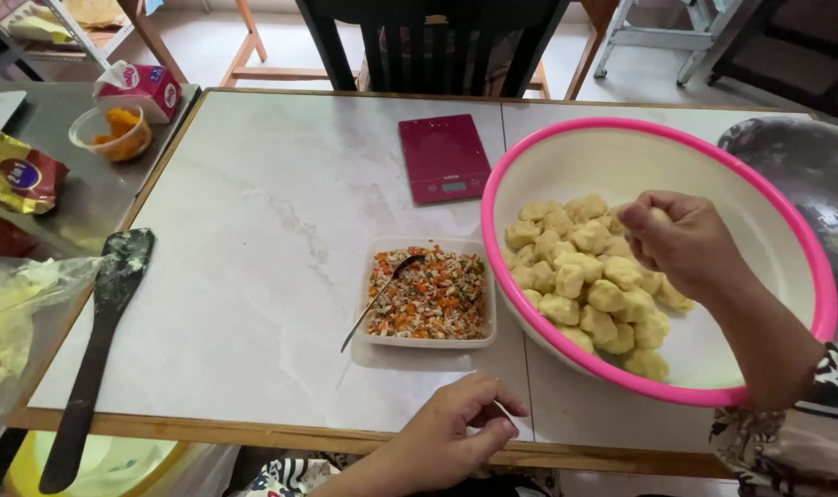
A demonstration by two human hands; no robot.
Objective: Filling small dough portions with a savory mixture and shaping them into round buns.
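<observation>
Left hand (446, 437) loosely curled, grasping nothing, on table edge (253, 425); right hand (681, 241) clenched around 1 dough ball (659, 217) inside pink-rimmed bowl (538, 156); filling tray (426, 293) with spoon (382, 293) between.

Pink-rimmed white basin (810, 241), pale yellow dough pieces (584, 276), magenta scale (444, 158)

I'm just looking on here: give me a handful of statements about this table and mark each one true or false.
1. The right hand reaches into the pink-rimmed bowl of dough pieces. True.
2. The spoon lies in the bowl. False: it rests in the tray of chopped filling.
3. The left hand rests at the table's near edge. True.
4. The kitchen scale is blue. False: it is dark red.
5. The black spatula is in the left hand. False: it lies untouched at the left.
</observation>
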